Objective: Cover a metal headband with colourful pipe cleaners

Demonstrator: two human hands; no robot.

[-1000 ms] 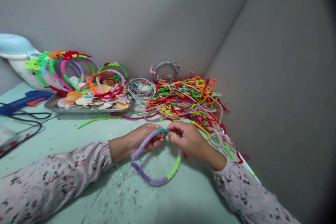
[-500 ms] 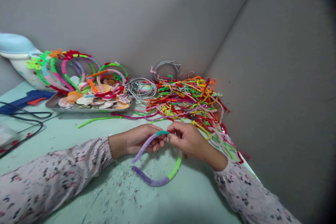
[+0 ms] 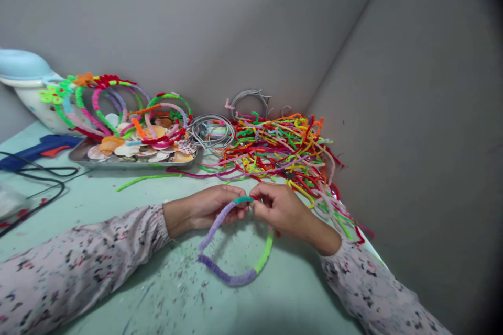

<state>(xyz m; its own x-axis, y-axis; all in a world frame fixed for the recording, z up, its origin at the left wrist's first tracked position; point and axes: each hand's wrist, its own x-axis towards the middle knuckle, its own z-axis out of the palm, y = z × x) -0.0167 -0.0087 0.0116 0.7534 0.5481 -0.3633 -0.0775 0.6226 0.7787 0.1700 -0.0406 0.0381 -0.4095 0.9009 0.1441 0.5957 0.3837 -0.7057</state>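
Note:
A fuzzy ring [image 3: 228,276] in purple, lilac, teal, red and light green hangs from my hands above the table, its two purple ends close together at the left. My left hand [image 3: 220,206] is closed round its teal part, fingers curled behind it. At the red part, my right hand [image 3: 277,208] pinches the ring with thumb and forefinger. The fingertips of both hands nearly meet there, and the right fingers hide part of the ring.
Behind my hands lie a metal tray [image 3: 133,165] of shells and fuzzy rings, coiled grey wire [image 3: 212,133] and a heap of coloured pipe cleaners [image 3: 283,146]. A blue glue gun [image 3: 35,151] with a black cord and a white container [image 3: 43,104] are at the left.
The lower part of the ring has swung slightly down and to the right. Both hands keep their hold in nearly the same place.

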